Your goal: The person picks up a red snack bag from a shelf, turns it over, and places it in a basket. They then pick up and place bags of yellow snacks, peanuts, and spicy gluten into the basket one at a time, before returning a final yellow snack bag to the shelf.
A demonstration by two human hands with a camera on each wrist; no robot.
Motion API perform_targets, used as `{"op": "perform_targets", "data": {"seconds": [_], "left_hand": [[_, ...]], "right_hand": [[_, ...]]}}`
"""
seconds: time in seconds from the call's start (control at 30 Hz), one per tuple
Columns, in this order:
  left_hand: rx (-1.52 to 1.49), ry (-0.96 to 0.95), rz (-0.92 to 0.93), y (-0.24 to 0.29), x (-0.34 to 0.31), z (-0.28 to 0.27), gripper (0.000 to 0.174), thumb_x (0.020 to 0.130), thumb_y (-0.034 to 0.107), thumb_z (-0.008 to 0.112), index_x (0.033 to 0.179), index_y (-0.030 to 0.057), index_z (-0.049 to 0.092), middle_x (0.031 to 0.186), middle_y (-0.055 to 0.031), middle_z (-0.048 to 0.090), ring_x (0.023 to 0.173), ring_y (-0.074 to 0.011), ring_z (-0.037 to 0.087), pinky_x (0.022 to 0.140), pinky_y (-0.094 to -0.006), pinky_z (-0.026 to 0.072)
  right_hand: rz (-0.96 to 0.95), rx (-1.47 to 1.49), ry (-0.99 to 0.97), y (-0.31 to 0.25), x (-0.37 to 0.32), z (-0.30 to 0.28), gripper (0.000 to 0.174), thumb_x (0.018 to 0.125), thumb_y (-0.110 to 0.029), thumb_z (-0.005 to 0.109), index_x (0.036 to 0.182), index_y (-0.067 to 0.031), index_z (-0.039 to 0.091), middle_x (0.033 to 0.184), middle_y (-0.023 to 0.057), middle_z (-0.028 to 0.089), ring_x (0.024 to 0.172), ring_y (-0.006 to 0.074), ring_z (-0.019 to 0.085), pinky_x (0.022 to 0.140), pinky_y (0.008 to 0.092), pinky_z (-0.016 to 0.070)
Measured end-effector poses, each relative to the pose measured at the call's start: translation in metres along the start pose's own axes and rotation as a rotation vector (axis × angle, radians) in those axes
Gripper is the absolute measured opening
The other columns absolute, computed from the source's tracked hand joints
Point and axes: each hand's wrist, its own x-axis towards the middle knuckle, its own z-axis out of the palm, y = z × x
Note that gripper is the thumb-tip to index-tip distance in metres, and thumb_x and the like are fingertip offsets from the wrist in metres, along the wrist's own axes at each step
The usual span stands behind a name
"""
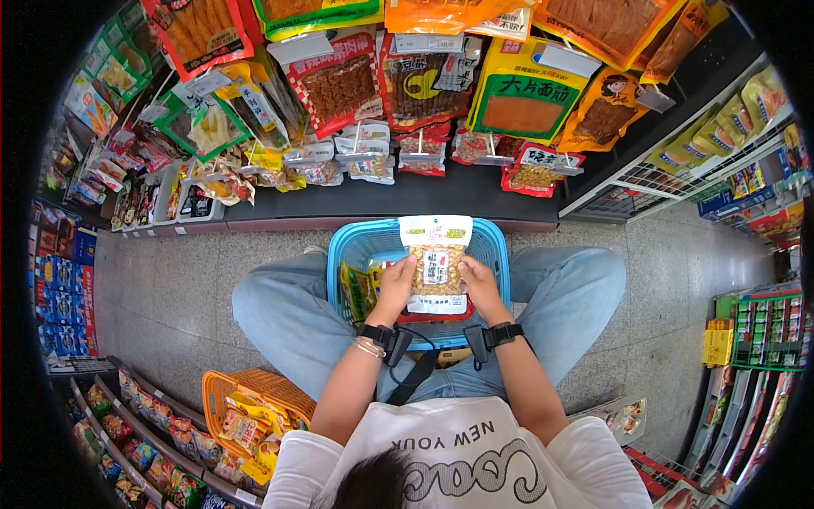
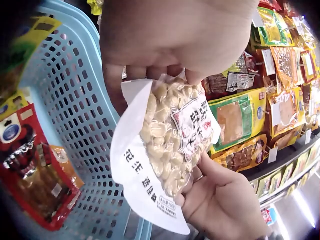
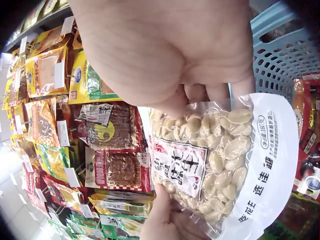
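A clear-and-white bag of peanuts (image 1: 437, 265) is held upright over a blue basket (image 1: 349, 246) between both hands. My left hand (image 1: 395, 288) grips its left edge and my right hand (image 1: 482, 288) its right edge, thumbs on the front. The left wrist view shows the bag (image 2: 172, 135) tilted, with the left hand (image 2: 175, 40) above and the right hand (image 2: 225, 200) opposite. In the right wrist view the right hand (image 3: 170, 50) pinches the bag (image 3: 220, 155), and the left hand (image 3: 167, 220) holds the far edge. The fingers behind the bag are partly hidden.
Packaged snacks (image 1: 527, 93) hang on hooks ahead, over a dark shelf ledge (image 1: 407, 200). The blue basket stands between the person's knees with yellow and red packets (image 2: 35, 170) inside. An orange basket (image 1: 246, 382) of packets is at the lower left. Shelves line both sides.
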Motion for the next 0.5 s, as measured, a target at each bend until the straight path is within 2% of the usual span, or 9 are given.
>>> {"op": "perform_targets", "data": {"seconds": [0.13,0.23,0.33,0.43,0.5], "left_hand": [[0.081,0.013,0.04,0.003,-0.002,0.001,0.041,0.098,0.032,0.047,0.109,-0.0053,0.061,0.093,-0.0085,0.067,0.087,-0.0109,0.058,0.08,-0.0265,0.046],[0.154,0.033,0.058,0.006,-0.004,0.002,0.041,0.098,0.031,0.045,0.107,-0.0049,0.062,0.091,-0.0091,0.068,0.084,-0.0109,0.059,0.078,-0.0278,0.0464],[0.161,0.045,0.048,0.003,-0.003,0.002,0.041,0.099,0.031,0.044,0.105,-0.0054,0.062,0.089,-0.011,0.068,0.081,-0.0124,0.059,0.077,-0.029,0.0466],[0.234,0.093,0.073,0.0,0.0,-0.001,0.041,0.099,0.03,0.043,0.103,-0.0063,0.062,0.085,-0.013,0.067,0.078,-0.0141,0.06,0.075,-0.0299,0.0466],[0.238,0.093,0.079,-0.001,-0.001,-0.001,0.041,0.099,0.03,0.043,0.101,-0.0069,0.062,0.083,-0.0139,0.067,0.077,-0.0149,0.059,0.075,-0.0303,0.0465]], "right_hand": [[-0.054,-0.203,0.009,0.004,0.004,-0.002,0.026,0.096,-0.019,0.046,0.107,0.0009,0.057,0.093,0.0133,0.063,0.085,0.0195,0.06,0.077,0.0306,0.0451],[-0.174,-0.266,0.062,-0.001,0.001,0.003,0.02,0.096,-0.016,0.046,0.102,-0.0005,0.057,0.08,0.0005,0.056,0.067,0.0064,0.047,0.06,0.0237,0.0408],[-0.299,-0.287,0.117,0.005,0.006,0.006,0.02,0.096,-0.016,0.046,0.102,-0.0006,0.057,0.078,0.0012,0.055,0.066,0.0064,0.047,0.06,0.0234,0.0407],[-0.189,-0.237,0.092,0.003,0.005,0.006,0.021,0.096,-0.017,0.046,0.103,0.0001,0.057,0.078,0.0013,0.055,0.066,0.0066,0.048,0.06,0.0235,0.041],[-0.109,-0.248,0.074,-0.003,0.003,0.005,0.023,0.094,-0.017,0.046,0.105,0.0009,0.056,0.09,0.0117,0.06,0.082,0.0185,0.057,0.074,0.0296,0.0438]]}}
